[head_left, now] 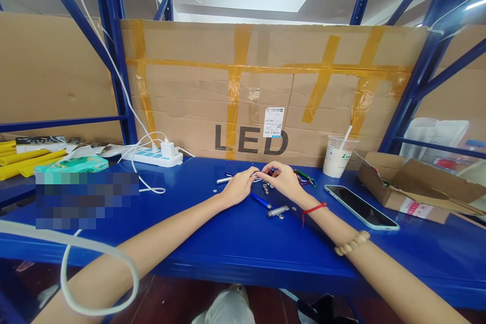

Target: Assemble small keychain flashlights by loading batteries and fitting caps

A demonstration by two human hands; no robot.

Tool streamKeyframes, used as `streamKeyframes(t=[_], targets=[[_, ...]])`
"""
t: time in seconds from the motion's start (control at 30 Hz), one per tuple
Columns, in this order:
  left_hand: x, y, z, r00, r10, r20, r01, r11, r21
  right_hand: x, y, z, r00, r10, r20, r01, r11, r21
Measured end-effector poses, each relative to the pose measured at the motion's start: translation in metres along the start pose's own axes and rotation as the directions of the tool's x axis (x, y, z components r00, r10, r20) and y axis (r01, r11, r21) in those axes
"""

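Sitting between left fingers [252, 172] and right fingers [270, 166], a small part [257, 178] shows.

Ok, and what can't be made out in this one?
In the head view:
What, if anything, the left hand and right hand pinch: too small, partly covered by the hands.
Fine print on the white label: too small.
Most of the inside of the open carton: hidden by its walls and flaps.
Whatever lies behind the pixelated patch: blocked out.

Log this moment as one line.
left hand, right hand: close together over blue table; between them: small item, unclear; nearby: blue tube, silver cylinder
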State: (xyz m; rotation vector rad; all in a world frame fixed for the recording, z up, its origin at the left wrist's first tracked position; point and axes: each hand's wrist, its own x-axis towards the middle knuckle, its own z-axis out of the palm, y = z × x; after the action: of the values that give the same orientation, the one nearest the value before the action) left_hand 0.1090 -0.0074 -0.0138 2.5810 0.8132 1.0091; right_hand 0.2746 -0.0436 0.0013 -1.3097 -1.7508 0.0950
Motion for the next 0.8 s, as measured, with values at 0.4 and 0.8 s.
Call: streamKeyframes(t=[0.4,0.8], targets=[[-0.0006,0.0011,-0.0006,0.999,0.013,0.033,-0.013,1.000,-0.012,-0.0001,-0.0047,-0.0021,0.993,-0.117,-0.006,0.117,0.992,0.038],[0.0004,0.0017,-0.0006,0.999,0.038,0.017,-0.038,0.999,-0.005,0.0008,-0.0029,-0.0021,1.000,-0.023,0.021,0.020,0.992,0.122]])
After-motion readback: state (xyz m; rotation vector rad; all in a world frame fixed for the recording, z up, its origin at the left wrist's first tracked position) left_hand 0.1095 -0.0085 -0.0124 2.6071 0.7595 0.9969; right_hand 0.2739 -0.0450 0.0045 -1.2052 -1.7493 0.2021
